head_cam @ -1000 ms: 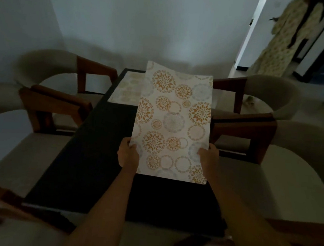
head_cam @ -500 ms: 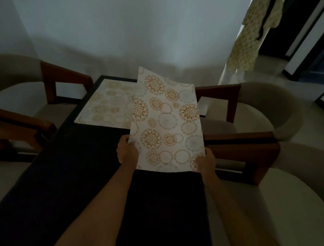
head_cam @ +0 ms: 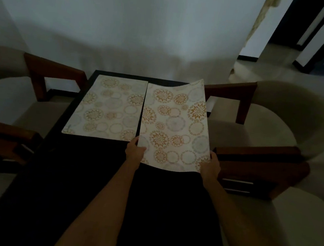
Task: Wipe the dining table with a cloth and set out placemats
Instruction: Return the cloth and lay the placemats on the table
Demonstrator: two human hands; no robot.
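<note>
A cream placemat with orange and grey circle patterns [head_cam: 175, 126] lies over the far right part of the dark dining table [head_cam: 86, 175], its near edge still lifted. My left hand [head_cam: 135, 152] pinches its near left corner and my right hand [head_cam: 210, 166] pinches its near right corner. A second, matching placemat [head_cam: 107, 107] lies flat on the far left part of the table, right beside the held one. No cloth is in view.
Wooden-armed chairs with beige cushions stand on both sides: two on the left [head_cam: 51, 74] and two on the right [head_cam: 262, 157]. A white wall is behind the table. A doorway with a hanging patterned garment [head_cam: 262, 16] opens at the far right.
Both hands have carried the held placemat forward and down towards the far right of the table, beside the other placemat. The view has moved closer to the table's far end.
</note>
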